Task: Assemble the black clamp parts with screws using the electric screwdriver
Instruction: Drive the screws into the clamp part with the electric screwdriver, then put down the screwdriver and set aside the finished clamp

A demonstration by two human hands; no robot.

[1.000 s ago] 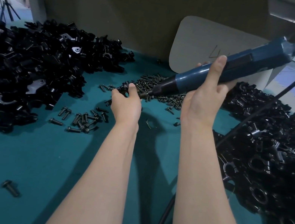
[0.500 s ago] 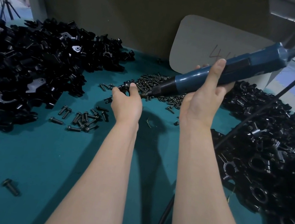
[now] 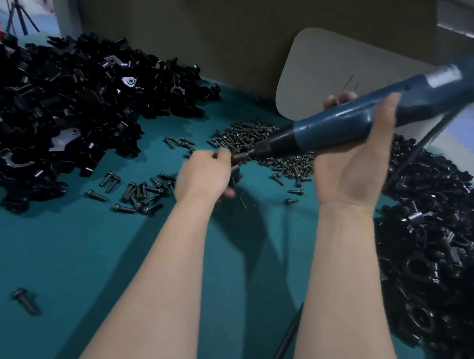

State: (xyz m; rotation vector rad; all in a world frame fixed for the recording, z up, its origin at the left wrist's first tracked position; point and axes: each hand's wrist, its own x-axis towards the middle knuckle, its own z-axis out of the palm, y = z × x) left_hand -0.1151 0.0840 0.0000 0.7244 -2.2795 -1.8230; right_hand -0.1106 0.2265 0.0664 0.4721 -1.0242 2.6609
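Observation:
My right hand (image 3: 350,164) grips the blue electric screwdriver (image 3: 367,116), which slants down to the left with its bit tip at my left hand. My left hand (image 3: 205,173) holds a black clamp part (image 3: 234,180), mostly hidden behind the fingers, just under the bit. A heap of loose black screws (image 3: 266,149) lies behind both hands on the teal table (image 3: 26,253). A smaller scatter of screws (image 3: 138,190) lies to the left of my left hand.
A big pile of black clamp parts (image 3: 50,115) covers the left of the table, and another pile (image 3: 452,264) fills the right. One screw (image 3: 25,302) lies alone near the front left. The screwdriver's black cable (image 3: 280,354) runs down between my arms. A grey board (image 3: 335,79) leans at the back.
My right hand has lifted the screwdriver's rear end higher, so the tool slants more steeply. My left hand has drawn slightly toward me with the clamp part.

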